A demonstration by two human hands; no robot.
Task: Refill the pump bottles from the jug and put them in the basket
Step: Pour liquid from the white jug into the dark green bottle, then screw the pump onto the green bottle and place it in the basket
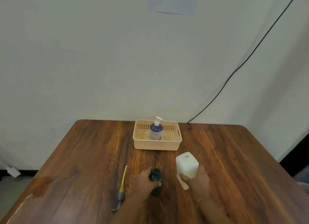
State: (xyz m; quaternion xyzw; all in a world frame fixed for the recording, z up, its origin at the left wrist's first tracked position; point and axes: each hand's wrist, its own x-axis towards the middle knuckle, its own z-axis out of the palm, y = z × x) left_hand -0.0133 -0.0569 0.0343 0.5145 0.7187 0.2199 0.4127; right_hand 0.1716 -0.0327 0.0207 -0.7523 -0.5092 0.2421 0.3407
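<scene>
A peach plastic basket (157, 145) sits at the back middle of the wooden table, and a blue pump bottle (156, 131) with a white pump stands upright inside it. Near the front, my left hand (145, 182) grips a dark bottle (156, 174) whose neck is uncapped. Its grey pump head with a yellow tube (122, 188) lies flat on the table to the left. My right hand (196, 181) holds the white jug (187, 165), which stands upright with its small top hole uncovered, just right of the dark bottle.
The wooden table (83, 156) stands against a pale wall. A black cable (250, 53) runs down the wall to the table's back right edge. A small white object (13, 171) lies on the floor at the left.
</scene>
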